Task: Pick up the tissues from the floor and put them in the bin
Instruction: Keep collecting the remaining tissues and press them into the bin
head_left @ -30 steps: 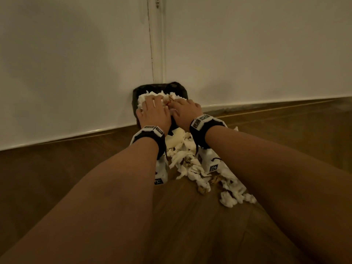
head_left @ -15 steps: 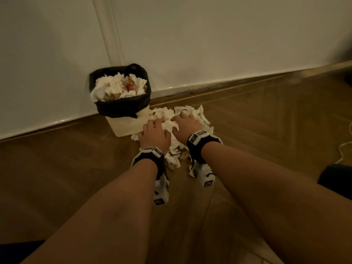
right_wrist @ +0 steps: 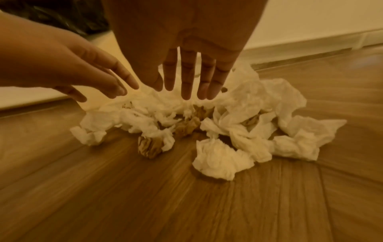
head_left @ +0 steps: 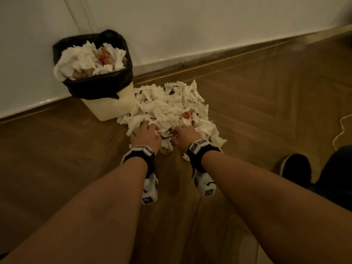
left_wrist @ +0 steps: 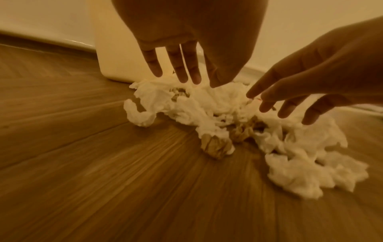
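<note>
Straight, spread fingers (left_wrist: 187,65) of the left hand (head_left: 145,138) and of the right hand (head_left: 184,135) point down at the near edge of the tissues (head_left: 171,109), holding nothing; whether they touch it is unclear. The crumpled white pile lies on the wooden floor (head_left: 257,111), touching the bin (head_left: 108,105), which is heaped with tissues inside a black bag (head_left: 99,85).

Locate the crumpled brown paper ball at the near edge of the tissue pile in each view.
Head: crumpled brown paper ball centre, between the wrists.
Left wrist: lower centre, nearest the camera.
Right wrist: left of centre, at the pile's front.
Shared landmark: cream plastic bin behind the pile.
</note>
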`<state>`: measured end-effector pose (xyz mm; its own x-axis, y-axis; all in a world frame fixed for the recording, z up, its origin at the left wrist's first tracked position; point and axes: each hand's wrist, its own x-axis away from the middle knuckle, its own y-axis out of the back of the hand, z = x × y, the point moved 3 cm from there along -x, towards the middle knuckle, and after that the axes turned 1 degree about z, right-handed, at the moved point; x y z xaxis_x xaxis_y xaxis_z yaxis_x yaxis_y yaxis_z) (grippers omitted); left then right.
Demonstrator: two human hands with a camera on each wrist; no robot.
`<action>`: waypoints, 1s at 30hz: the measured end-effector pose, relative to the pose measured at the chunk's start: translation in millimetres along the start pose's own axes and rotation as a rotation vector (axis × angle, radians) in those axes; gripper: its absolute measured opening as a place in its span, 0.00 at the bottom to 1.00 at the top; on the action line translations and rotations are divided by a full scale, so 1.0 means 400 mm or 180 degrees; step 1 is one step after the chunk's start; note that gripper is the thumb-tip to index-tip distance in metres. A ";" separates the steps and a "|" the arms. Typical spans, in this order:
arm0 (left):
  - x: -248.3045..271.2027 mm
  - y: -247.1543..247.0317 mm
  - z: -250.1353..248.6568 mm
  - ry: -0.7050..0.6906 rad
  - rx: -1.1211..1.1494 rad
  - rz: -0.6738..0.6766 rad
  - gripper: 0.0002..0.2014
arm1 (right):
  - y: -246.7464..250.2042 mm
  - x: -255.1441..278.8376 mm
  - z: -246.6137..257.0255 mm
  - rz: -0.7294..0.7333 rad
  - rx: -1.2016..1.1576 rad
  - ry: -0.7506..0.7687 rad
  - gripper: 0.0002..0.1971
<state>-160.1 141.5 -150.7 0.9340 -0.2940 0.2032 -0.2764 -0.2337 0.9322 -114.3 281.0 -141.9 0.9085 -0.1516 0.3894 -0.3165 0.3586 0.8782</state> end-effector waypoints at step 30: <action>-0.006 -0.151 -0.034 0.0014 0.0643 0.0609 0.11 | -0.075 -0.035 -0.035 0.0465 -0.0051 -0.0443 0.22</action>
<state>-142.5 168.9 -203.5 0.8613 -0.3466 0.3716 -0.4870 -0.3544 0.7983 -113.8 285.3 -177.8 0.8064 -0.2222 0.5480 -0.4369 0.4006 0.8054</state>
